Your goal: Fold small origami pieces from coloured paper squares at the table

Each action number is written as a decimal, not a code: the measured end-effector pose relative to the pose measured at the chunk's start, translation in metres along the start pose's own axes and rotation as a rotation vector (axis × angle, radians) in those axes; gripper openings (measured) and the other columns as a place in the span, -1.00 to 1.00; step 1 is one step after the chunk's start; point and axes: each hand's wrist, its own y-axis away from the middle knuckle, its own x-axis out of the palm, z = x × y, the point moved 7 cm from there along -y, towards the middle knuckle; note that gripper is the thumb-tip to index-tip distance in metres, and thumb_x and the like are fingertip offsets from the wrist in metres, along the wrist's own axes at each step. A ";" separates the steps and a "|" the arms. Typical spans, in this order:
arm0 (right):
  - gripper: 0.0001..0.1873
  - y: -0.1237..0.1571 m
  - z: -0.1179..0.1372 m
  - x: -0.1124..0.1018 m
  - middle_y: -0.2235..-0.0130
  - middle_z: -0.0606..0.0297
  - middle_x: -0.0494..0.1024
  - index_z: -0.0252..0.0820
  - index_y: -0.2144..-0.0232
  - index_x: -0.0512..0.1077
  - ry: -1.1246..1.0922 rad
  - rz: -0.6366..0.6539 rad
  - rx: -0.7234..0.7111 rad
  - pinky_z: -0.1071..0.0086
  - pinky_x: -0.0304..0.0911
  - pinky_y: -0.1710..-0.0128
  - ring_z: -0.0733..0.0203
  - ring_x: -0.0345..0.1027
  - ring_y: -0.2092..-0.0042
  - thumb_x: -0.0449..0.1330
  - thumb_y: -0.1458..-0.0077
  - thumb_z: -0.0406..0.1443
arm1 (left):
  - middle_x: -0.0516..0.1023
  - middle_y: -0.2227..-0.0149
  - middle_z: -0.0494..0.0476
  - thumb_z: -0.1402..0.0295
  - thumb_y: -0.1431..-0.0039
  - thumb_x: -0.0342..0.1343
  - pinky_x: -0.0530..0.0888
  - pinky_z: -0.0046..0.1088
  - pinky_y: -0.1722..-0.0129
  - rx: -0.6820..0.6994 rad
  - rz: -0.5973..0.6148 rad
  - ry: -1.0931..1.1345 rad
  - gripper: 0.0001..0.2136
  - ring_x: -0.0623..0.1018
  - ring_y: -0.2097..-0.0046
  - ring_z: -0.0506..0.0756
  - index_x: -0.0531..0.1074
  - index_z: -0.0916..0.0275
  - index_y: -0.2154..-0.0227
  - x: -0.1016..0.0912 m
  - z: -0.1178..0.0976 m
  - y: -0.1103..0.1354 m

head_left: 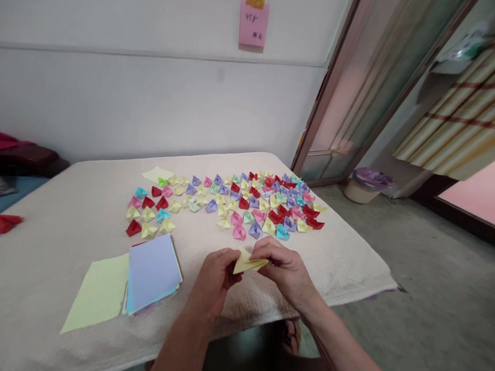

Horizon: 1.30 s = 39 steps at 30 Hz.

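Note:
Both hands pinch a small folded yellow paper [247,261] just above the table's near edge. My left hand [214,279] grips its left side with closed fingers, and my right hand [283,268] holds its right side from above. Beyond them, several small folded paper pieces [230,204] in red, yellow, blue, purple, pink and green lie spread across the cloth. A stack of coloured paper sheets [153,271], lilac on top, lies to the left of my left hand, next to a single pale yellow sheet [100,291].
The table [46,243] has a cream textured cloth. A loose yellow sheet [156,175] lies at the far side. A red folded piece [6,222] sits at the left edge. A basin [367,185] stands on the floor by the sliding door [356,102]. A pink note [254,22] hangs on the wall.

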 end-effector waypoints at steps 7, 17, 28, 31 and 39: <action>-0.89 0.001 -0.020 -0.016 0.54 0.42 0.37 -0.18 0.57 0.47 -0.079 -0.195 0.161 0.40 0.10 0.40 0.29 0.19 0.44 0.30 0.06 -0.34 | 0.38 0.60 -0.01 0.19 -0.13 0.08 0.30 -0.50 0.44 0.360 -0.277 -0.535 -0.74 0.36 0.48 0.00 0.41 0.26 0.54 -0.011 -0.029 0.009; -0.91 0.001 -0.024 -0.003 0.50 0.39 0.48 -0.17 0.46 0.52 -0.095 -0.205 0.211 0.40 0.13 0.42 0.28 0.25 0.46 0.29 0.15 -0.35 | 0.52 0.27 0.07 0.46 -0.14 0.08 0.38 -0.42 0.16 0.893 -0.288 -0.778 -0.89 0.47 0.19 0.09 0.44 0.16 0.29 0.022 -0.049 0.041; -0.88 0.004 -0.021 0.003 0.52 0.41 0.47 -0.17 0.42 0.50 0.006 -0.185 0.228 0.44 0.13 0.46 0.30 0.22 0.48 0.24 0.13 -0.38 | 0.52 0.29 0.04 0.47 -0.13 0.08 0.35 -0.45 0.15 0.763 -0.258 -0.721 -0.88 0.47 0.20 0.07 0.47 0.16 0.30 0.016 -0.042 0.028; -0.88 0.004 -0.020 0.004 0.54 0.43 0.40 -0.17 0.41 0.51 0.058 -0.180 0.197 0.44 0.10 0.48 0.31 0.16 0.49 0.22 0.11 -0.38 | 0.53 0.32 0.02 0.50 -0.09 0.09 0.36 -0.48 0.20 0.749 -0.262 -0.679 -0.87 0.47 0.25 0.05 0.49 0.17 0.33 0.015 -0.044 0.027; -0.90 0.004 -0.020 0.005 0.55 0.42 0.36 -0.15 0.42 0.48 0.143 -0.179 0.172 0.46 0.11 0.50 0.31 0.14 0.50 0.20 0.08 -0.38 | 0.55 0.41 0.02 0.45 -0.05 0.13 0.38 -0.49 0.32 0.646 -0.296 -0.621 -0.91 0.46 0.36 0.05 0.52 0.17 0.39 0.010 -0.040 0.021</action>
